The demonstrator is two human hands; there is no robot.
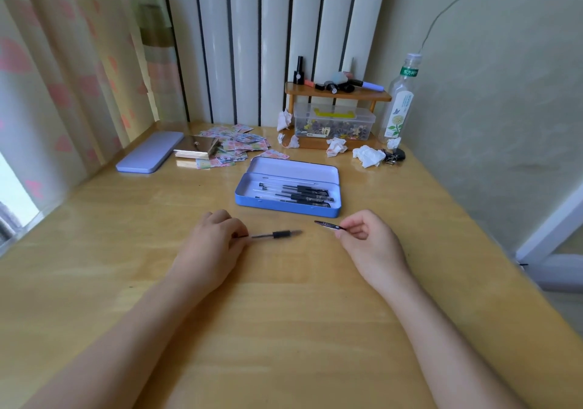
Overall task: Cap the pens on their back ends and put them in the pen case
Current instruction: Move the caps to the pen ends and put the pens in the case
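My left hand point(212, 242) pinches the back end of an uncapped clear pen with a black grip point(275, 234), which points right just above the wooden table point(284, 329). My right hand point(367, 239) holds the black pen cap point(329, 225) by one end, a short gap to the right of the pen's tip. Behind both hands lies the open blue pen case point(252, 198), with several black pens point(299, 194) lying side by side in it and its lid raised at the back.
A shut lilac case point(150, 157), a gold box point(195, 149) and scattered stickers point(239, 145) lie at the back left. At the back right are a wooden shelf point(337, 94), a clear plastic box point(334, 123), crumpled tissues point(367, 155) and a bottle point(400, 101).
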